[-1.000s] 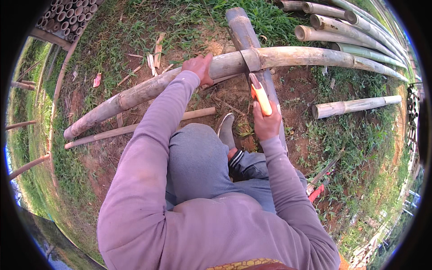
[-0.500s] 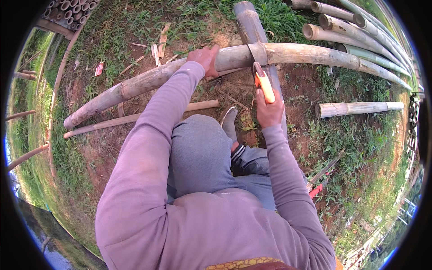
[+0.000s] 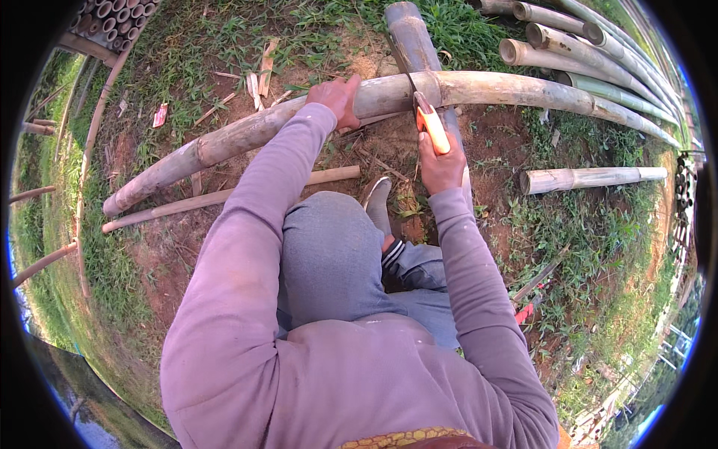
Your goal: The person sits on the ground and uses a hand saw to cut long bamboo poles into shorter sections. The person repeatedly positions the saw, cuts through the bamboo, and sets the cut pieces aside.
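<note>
A long bamboo pole [image 3: 516, 88] lies crosswise in front of me, resting over a thicker bamboo log [image 3: 413, 39] that runs away from me. My left hand [image 3: 336, 102] is wrapped over the pole, left of the crossing. In my right hand [image 3: 441, 169] is the orange handle of a handsaw [image 3: 431, 127]. Its blade crosses the pole just left of a node, close beside the log. How deep the blade sits in the bamboo I cannot tell. My right fingers close round the handle, partly hidden from above.
Several bamboo poles [image 3: 568, 52] are stacked at the far right. A short bamboo piece [image 3: 594, 179] lies on the ground at right, and a thin pole [image 3: 172, 212] left of my knee. Wood slivers [image 3: 266, 67] and a red wrapper [image 3: 160, 114] lie beyond the pole.
My right hand has pushed the saw a little away from me, so the handle is nearer the pole. My left hand keeps its grip on the pole.
</note>
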